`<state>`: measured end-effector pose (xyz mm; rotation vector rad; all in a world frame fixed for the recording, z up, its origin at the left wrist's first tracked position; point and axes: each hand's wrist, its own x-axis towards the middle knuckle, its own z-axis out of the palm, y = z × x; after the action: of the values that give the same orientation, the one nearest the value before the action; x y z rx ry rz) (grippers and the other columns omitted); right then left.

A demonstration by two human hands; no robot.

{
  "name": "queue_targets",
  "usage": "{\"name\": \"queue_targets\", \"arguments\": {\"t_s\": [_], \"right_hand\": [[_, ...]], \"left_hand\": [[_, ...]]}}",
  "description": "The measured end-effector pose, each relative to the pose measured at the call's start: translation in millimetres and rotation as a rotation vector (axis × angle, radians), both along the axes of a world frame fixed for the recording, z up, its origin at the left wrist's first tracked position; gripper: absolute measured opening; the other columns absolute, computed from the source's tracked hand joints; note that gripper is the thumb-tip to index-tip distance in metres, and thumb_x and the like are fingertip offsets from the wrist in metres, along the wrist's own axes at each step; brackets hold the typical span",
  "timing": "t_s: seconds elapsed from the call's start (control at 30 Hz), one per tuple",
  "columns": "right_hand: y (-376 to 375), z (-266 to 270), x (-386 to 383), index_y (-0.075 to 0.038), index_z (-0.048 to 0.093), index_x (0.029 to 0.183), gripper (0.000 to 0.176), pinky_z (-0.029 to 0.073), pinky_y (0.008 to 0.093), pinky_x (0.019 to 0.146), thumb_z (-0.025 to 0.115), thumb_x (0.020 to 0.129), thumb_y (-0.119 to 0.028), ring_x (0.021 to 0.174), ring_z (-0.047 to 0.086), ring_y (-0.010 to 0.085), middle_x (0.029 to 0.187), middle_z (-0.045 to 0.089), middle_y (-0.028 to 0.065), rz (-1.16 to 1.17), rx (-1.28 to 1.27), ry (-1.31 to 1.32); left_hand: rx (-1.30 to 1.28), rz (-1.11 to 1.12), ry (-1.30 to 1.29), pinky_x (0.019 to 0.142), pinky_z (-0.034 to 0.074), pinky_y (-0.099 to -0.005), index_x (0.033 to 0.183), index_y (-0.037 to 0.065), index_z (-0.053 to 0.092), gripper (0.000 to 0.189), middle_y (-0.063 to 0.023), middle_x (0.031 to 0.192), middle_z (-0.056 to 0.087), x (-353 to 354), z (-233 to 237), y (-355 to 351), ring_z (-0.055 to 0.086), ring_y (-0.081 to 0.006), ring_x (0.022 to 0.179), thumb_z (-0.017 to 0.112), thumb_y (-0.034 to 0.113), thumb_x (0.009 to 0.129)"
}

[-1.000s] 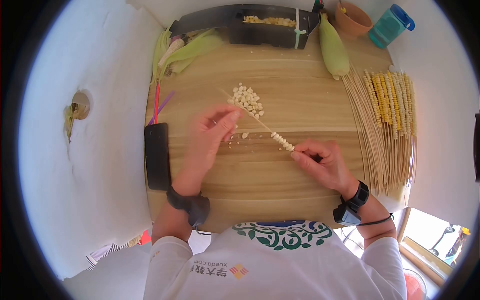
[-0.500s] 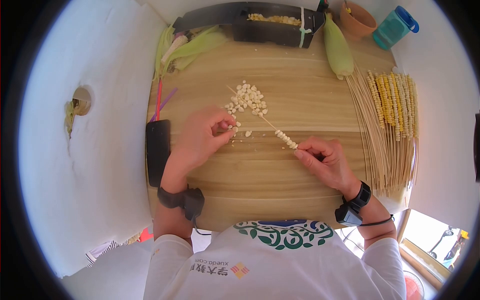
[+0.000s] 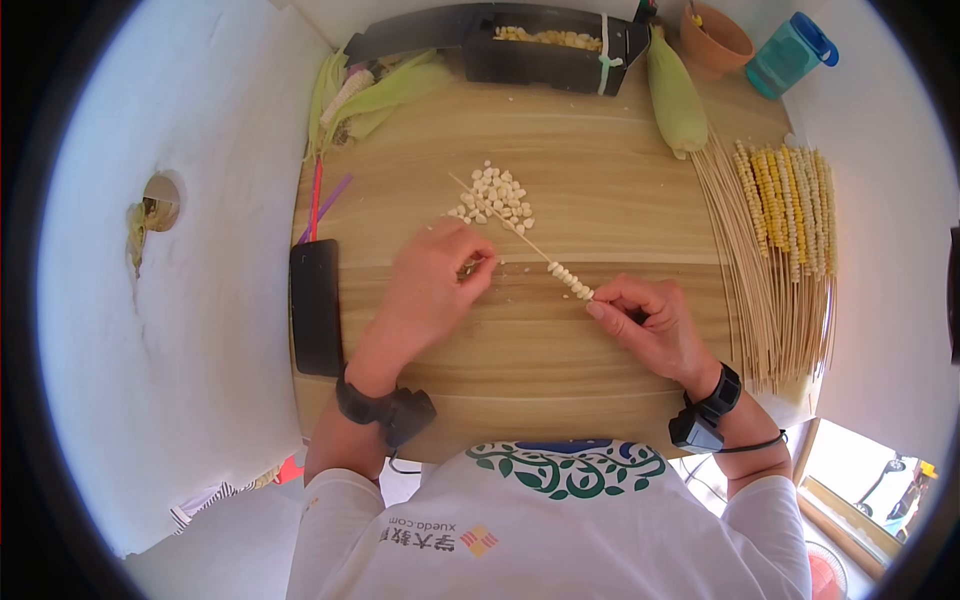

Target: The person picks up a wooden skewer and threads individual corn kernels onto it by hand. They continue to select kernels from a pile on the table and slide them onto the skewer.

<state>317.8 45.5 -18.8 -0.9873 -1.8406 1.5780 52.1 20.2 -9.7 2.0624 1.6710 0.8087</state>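
Observation:
My right hand (image 3: 650, 318) pinches the lower end of a thin wooden skewer (image 3: 533, 245), which slants up and left across the table. Several pale corn kernels (image 3: 570, 280) are threaded on it just above my fingertips. The skewer's far tip lies over a loose pile of corn kernels (image 3: 505, 190). Just below that pile, my left hand (image 3: 440, 280) has its thumb and forefinger drawn together over the wood. Whatever is between those fingers is hidden.
To the right lie bare skewers (image 3: 740, 260) and skewers full of yellow and white kernels (image 3: 790, 205). An ear of corn (image 3: 676, 95), clay pot (image 3: 715, 45), blue cup (image 3: 790, 55) and black container (image 3: 545, 70) stand behind. Husks (image 3: 390, 95) and a black phone-like slab (image 3: 316, 305) are at left.
My left hand has moved a little right, over where a few stray kernels lay, and its fingers have closed. My right hand and the skewer have hardly moved.

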Motion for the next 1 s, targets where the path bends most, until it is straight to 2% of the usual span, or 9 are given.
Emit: {"name": "queue_targets", "arguments": {"t_s": [0.13, 0.33, 0.47, 0.57, 0.63, 0.73, 0.83, 1.0], "right_hand": [[0, 2, 0, 0.000, 0.062, 0.089, 0.012, 0.027, 0.0224, 0.050, 0.063, 0.094, -0.011, 0.058, 0.032, 0.0037, 0.063, 0.039, -0.0058, 0.009, 0.000, -0.010], [0, 0, 0, 0.000, 0.062, 0.089, 0.012, 0.027, 0.0224, 0.049, 0.063, 0.094, -0.011, 0.058, 0.032, 0.0038, 0.062, 0.039, -0.0058, 0.009, 0.000, -0.002], [0, 2, -1, 0.000, 0.062, 0.088, 0.012, 0.027, 0.0223, 0.049, 0.063, 0.094, -0.011, 0.058, 0.032, 0.0037, 0.062, 0.039, -0.0058, 0.003, 0.010, -0.006], [-1, 0, 0, 0.000, 0.062, 0.089, 0.012, 0.027, 0.0223, 0.049, 0.063, 0.094, -0.011, 0.058, 0.032, 0.0036, 0.062, 0.039, -0.0059, 0.000, 0.009, -0.015], [-1, -5, 1, -0.001, 0.062, 0.089, 0.012, 0.027, 0.0223, 0.049, 0.063, 0.094, -0.012, 0.057, 0.032, 0.0037, 0.062, 0.038, -0.0058, -0.003, 0.030, 0.004], [-1, -4, 0, 0.000, 0.062, 0.089, 0.012, 0.027, 0.0224, 0.049, 0.063, 0.094, -0.012, 0.057, 0.032, 0.0037, 0.062, 0.038, -0.0057, -0.004, 0.015, 0.022], [-1, -3, 1, 0.000, 0.062, 0.089, 0.013, 0.027, 0.0225, 0.049, 0.063, 0.094, -0.012, 0.057, 0.032, 0.0037, 0.062, 0.038, -0.0056, 0.002, 0.019, 0.007], [-1, -1, 0, 0.000, 0.062, 0.089, 0.013, 0.027, 0.0227, 0.049, 0.063, 0.094, -0.012, 0.057, 0.032, 0.0039, 0.062, 0.038, -0.0056, 0.009, 0.006, 0.010]], "left_hand": [[-0.046, 0.127, -0.100, 0.061, 0.048, -0.0312, 0.084, 0.001, 0.064, 0.009, -0.0075, 0.080, 0.062, -8, 0, 4, 0.058, -0.0194, 0.067, 0.069, 0.003, 0.078], [0.066, 0.026, 0.049, 0.062, 0.050, -0.0309, 0.087, -0.001, 0.064, 0.008, -0.0091, 0.083, 0.061, -10, -7, 5, 0.060, -0.0211, 0.071, 0.068, 0.002, 0.081], [0.033, 0.027, 0.026, 0.064, 0.050, -0.0306, 0.090, -0.002, 0.064, 0.009, -0.0100, 0.085, 0.060, -12, -9, 5, 0.061, -0.0215, 0.072, 0.067, 0.002, 0.083], [-0.024, 0.078, -0.074, 0.066, 0.048, -0.0265, 0.092, -0.001, 0.064, 0.010, -0.0077, 0.083, 0.060, -12, -9, 6, 0.059, -0.0172, 0.072, 0.068, 0.003, 0.083], [-0.136, 0.244, -0.295, 0.066, 0.045, -0.0227, 0.093, 0.000, 0.065, 0.010, -0.0027, 0.081, 0.061, -15, -10, 7, 0.056, -0.0101, 0.073, 0.068, 0.005, 0.085], [-0.146, 0.338, -0.388, 0.068, 0.043, -0.0205, 0.095, 0.001, 0.066, 0.010, 0.0016, 0.082, 0.062, -26, -16, 10, 0.054, -0.0055, 0.075, 0.068, 0.009, 0.089], [-0.116, 0.340, -0.537, 0.070, 0.043, -0.0198, 0.100, 0.001, 0.066, 0.014, 0.0028, 0.085, 0.063, -37, -25, 14, 0.053, -0.0044, 0.076, 0.067, 0.012, 0.091], [-0.134, 0.394, -0.601, 0.070, 0.041, -0.0185, 0.101, 0.001, 0.066, 0.015, 0.0032, 0.085, 0.063, -45, -27, 17, 0.052, -0.0037, 0.076, 0.066, 0.013, 0.092]]}}
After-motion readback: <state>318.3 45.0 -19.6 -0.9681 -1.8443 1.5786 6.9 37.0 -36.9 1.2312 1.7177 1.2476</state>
